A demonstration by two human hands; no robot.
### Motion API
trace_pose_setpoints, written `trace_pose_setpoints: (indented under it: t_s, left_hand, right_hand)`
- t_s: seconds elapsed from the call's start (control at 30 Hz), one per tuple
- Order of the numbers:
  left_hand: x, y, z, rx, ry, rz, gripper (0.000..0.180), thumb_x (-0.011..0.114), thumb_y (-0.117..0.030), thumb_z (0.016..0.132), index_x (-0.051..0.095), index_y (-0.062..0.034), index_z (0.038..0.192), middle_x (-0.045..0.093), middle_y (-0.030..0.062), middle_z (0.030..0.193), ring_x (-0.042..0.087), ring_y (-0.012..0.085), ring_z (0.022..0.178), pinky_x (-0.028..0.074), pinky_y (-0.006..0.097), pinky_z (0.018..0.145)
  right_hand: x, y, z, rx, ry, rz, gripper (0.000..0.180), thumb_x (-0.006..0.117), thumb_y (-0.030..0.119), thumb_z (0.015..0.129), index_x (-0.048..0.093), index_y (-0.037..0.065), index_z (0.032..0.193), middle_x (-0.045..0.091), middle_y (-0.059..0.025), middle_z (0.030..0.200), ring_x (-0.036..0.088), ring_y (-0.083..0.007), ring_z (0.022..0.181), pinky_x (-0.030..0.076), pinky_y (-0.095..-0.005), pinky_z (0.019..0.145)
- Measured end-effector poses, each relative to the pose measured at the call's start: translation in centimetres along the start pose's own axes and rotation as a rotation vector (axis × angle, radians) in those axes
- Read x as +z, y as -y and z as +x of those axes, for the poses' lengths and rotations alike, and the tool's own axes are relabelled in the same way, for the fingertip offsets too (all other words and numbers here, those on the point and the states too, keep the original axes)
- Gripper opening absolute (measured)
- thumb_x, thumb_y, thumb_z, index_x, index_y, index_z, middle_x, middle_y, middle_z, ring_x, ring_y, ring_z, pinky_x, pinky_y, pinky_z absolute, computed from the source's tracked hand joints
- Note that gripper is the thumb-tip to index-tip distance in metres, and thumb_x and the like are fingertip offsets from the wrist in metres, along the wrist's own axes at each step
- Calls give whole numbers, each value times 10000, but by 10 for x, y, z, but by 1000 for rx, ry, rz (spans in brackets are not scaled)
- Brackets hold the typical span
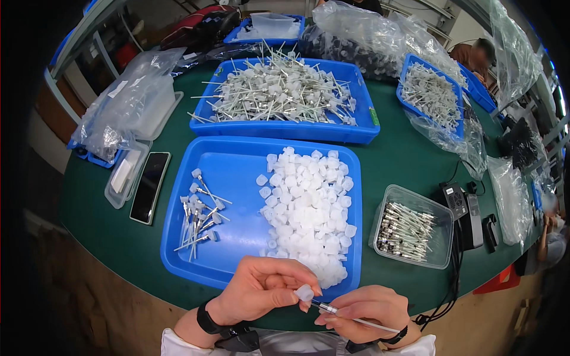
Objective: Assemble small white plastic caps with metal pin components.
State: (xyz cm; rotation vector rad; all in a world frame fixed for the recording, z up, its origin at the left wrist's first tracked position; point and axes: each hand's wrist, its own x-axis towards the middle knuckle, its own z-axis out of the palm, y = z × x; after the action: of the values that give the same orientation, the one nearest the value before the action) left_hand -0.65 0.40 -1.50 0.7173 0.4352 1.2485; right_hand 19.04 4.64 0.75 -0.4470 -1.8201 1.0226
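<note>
At the near edge of the front blue tray (242,184), the left hand (256,292) pinches a white cap (304,292) while the right hand (373,310) grips a thin tube (327,308) slanting left toward that cap.

Head-worn fisheye, facing down, hands (258,288) close below.

Inside the front tray (240,237), a bare lane is running between stems (208,224) at its left edge and caps (312,207) crowding its right; the left hand (255,291) is blocking its near edge. The tub (415,199) and cables (456,255) are obstructing the worktop's (133,249) right edge.
</note>
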Motion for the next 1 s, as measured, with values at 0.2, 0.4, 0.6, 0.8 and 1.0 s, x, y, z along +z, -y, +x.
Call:
trace_pose_setpoints:
  t_s: [0.2,0.4,0.6,0.8,1.0]
  left_hand:
    - [0,-3,2,-8,-14,13,270,597,9,832,567,87,1089,580,193,1045,580,241,971,542,313,739]
    - [1,-2,0,-16,-8,-24,274,612,-6,829,573,91,1082,579,211,1040,587,245,946,535,312,733]
    - [4,-1,0,9,-12,-19,260,623,10,813,585,96,1056,574,240,1046,598,266,921,523,324,735]
    - [2,4,0,-14,-56,-24,255,627,10,808,588,96,1045,570,254,1045,605,280,905,521,345,735]
    - [14,6,4,-3,-193,-28,213,653,2,782,605,26,988,588,213,862,604,248,736,511,296,605]
  right_hand:
    - [-7,-2,4,-5,122,-59,223,768,18,648,643,10,832,663,-93,740,654,-184,611,514,-244,530]
    - [-6,-1,5,7,139,-52,209,758,14,660,641,-2,833,659,-89,729,660,-188,626,518,-246,535]
    - [-6,3,7,-21,115,-60,197,750,7,664,637,-13,824,649,-88,722,653,-187,616,523,-248,523]
    - [-6,-2,5,-86,116,-110,201,743,-9,660,629,-38,823,630,-108,713,644,-199,591,529,-252,504]
    - [-1,-4,4,-218,13,-165,263,752,-8,653,604,-42,868,627,-125,740,641,-199,602,508,-250,475]
